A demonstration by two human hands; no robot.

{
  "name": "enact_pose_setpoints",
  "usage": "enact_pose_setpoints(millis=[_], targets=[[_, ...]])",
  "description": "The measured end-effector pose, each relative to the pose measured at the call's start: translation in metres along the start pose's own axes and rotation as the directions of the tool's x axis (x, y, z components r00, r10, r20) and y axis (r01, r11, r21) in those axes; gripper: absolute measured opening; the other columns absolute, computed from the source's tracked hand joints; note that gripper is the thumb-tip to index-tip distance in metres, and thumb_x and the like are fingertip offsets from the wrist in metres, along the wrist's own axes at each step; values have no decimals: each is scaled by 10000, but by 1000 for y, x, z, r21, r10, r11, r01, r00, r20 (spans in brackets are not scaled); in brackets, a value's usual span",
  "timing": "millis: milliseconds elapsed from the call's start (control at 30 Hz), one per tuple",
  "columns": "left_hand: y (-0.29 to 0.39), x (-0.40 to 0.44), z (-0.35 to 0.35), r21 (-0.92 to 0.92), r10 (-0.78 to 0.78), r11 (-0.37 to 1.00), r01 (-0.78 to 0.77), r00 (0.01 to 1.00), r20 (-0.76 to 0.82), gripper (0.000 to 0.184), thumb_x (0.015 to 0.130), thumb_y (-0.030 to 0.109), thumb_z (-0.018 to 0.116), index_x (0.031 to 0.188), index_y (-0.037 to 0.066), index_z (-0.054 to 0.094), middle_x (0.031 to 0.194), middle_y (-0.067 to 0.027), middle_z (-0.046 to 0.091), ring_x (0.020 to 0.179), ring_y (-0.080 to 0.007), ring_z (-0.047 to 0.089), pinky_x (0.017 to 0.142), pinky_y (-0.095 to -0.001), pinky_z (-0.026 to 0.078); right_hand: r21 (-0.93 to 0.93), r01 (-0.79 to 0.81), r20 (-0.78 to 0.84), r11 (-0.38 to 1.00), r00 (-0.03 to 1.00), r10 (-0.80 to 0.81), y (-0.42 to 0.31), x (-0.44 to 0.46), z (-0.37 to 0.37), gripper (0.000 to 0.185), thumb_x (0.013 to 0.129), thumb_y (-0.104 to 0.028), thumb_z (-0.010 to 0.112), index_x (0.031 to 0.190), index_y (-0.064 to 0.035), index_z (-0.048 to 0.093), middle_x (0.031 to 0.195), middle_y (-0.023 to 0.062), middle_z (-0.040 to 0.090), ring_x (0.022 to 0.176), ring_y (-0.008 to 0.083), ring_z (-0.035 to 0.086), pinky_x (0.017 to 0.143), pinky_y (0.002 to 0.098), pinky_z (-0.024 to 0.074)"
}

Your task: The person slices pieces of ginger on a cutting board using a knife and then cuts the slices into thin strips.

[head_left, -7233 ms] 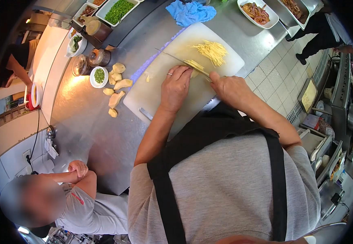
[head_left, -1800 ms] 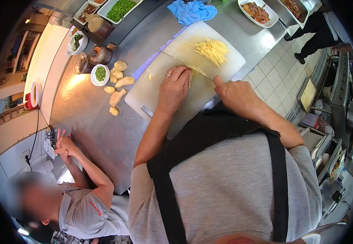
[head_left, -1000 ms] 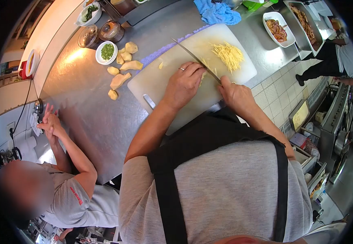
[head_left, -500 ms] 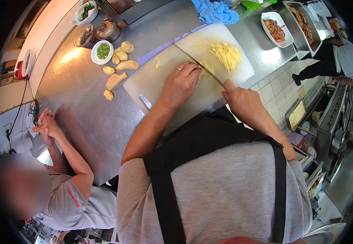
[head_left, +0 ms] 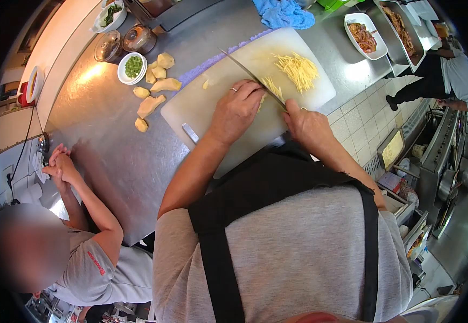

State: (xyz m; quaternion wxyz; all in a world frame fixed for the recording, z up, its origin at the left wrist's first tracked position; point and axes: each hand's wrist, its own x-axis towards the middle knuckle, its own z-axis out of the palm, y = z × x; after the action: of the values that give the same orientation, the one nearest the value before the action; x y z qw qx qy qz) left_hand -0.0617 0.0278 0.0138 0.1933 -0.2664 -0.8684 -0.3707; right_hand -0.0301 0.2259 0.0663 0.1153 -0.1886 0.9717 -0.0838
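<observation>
My right hand [head_left: 310, 128] is closed round the handle of a kitchen knife [head_left: 243, 68], whose long blade slants to the upper left over a white cutting board [head_left: 239, 151]. Curled fingertips of my left hand [head_left: 236, 113] press on pale yellow ginger slices beside the blade; the hand mostly hides them. Just past the blade lie a few cut strips [head_left: 273, 86]. A larger heap of ginger strips [head_left: 298, 72] rests at the board's far right. One small scrap [head_left: 206, 84] lies on the board left of the knife.
Several peeled ginger pieces [head_left: 150, 106] and a white bowl of chopped green herbs [head_left: 133, 67] stand left of the board. A blue cloth [head_left: 283, 14] lies behind it. A white dish of sliced food [head_left: 364, 37] sits right. A co-worker's clasped hands [head_left: 61, 164] rest at the left edge.
My right hand has drawn the knife back toward me and to the left, so the blade tip sits further left. My left hand stays on the slices, nearly unmoved.
</observation>
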Motion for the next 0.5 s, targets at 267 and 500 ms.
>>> enact_pose_setpoints(millis=[267,500], targets=[[-1,0,2,18,19,1000,-18,1000,-22,162,769,1,707,928,20,687,980,-80,670,952,-266,647,828,-352,535,27,-11,75,1000,997,8,-2,-14,-15,174,964,-217,502,963,-56,438,662,173,652,631,388,660,554,508,515],[-1,0,0,23,24,999,-24,1000,-7,135,770,8,677,905,17,680,979,-74,655,957,-253,634,815,-341,537,35,44,43,998,998,-46,-2,-10,-34,159,959,-200,495,946,-52,438,642,173,643,611,380,657,536,511,510]])
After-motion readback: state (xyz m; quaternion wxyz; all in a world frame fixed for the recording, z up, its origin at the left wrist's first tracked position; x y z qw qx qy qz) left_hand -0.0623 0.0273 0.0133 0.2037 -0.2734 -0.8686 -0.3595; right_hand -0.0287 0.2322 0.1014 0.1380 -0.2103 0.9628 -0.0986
